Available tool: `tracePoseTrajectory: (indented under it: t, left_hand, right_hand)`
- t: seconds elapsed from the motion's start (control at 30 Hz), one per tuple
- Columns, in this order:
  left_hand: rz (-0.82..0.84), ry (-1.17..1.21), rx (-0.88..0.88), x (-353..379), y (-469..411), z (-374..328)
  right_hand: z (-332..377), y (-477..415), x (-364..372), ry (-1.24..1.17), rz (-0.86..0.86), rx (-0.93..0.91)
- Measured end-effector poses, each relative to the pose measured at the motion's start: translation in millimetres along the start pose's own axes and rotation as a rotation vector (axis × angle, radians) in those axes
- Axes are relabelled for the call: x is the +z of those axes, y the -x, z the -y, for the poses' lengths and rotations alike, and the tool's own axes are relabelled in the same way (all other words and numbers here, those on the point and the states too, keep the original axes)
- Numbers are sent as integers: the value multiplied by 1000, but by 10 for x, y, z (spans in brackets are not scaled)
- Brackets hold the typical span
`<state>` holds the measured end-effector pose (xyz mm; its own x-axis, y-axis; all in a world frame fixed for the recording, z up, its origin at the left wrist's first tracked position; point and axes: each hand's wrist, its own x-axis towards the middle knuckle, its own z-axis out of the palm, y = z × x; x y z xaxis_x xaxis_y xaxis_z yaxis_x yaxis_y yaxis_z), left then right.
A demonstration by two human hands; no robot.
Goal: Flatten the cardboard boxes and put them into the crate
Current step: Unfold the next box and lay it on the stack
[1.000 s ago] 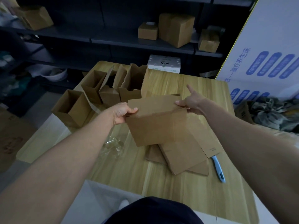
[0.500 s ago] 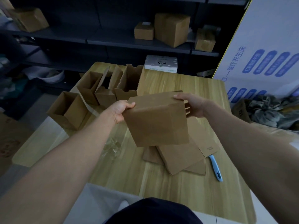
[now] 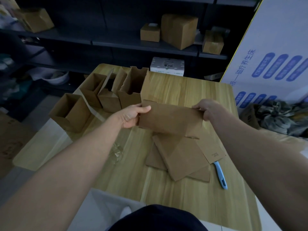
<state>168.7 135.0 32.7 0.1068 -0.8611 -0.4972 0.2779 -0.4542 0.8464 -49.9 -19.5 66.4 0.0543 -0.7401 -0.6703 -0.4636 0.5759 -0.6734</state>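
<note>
Head view: your left hand grasps the left edge of a flattened box, thumb lying on the face turned toward you, the other fingers hidden behind the cardboard. Your right hand grasps the upper right corner of the same piece, fingers curled over its top edge. Both hands hold it in the air above the middle of the table, long edge roughly level, face tilted toward you.

Directly below and slightly nearer to you, a stack of other flattened cardboard pieces lies on the table, fanned at differing angles. The lower edge of the held piece overlaps the far end of this stack in the view; whether they touch cannot be told.

A blue-handled tool lies flat on the table just beside the right side of the stack, its far end tucked under the cardboard. A clump of clear plastic lies on the table left of the stack, partly behind your left forearm.

Three open boxes stand upright, close together, at the far left corner of the table. A fourth open box stands at the left edge, nearer to you.

Beyond the table, a white carton sits low, closed brown boxes rest on a dark shelf, and a large printed panel stands at the right.
</note>
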Motion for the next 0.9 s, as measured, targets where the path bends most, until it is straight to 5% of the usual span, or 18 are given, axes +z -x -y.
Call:
tracePoseTrajectory:
  t: [0.47, 0.6, 0.77, 0.9]
  left_hand:
    - [-55, -41, -119, 210, -184, 56]
    - [21, -248, -193, 178, -111, 135]
    - [-61, -216, -129, 209, -111, 169]
    - [-81, -239, -85, 252, -100, 153]
  right_hand:
    - [-227, 26, -148, -165, 98, -59]
    - [-150, 1, -288, -275, 63, -104]
    - [-165, -9, -287, -26, 133, -77]
    - [-202, 35, -239, 478, 334, -258]
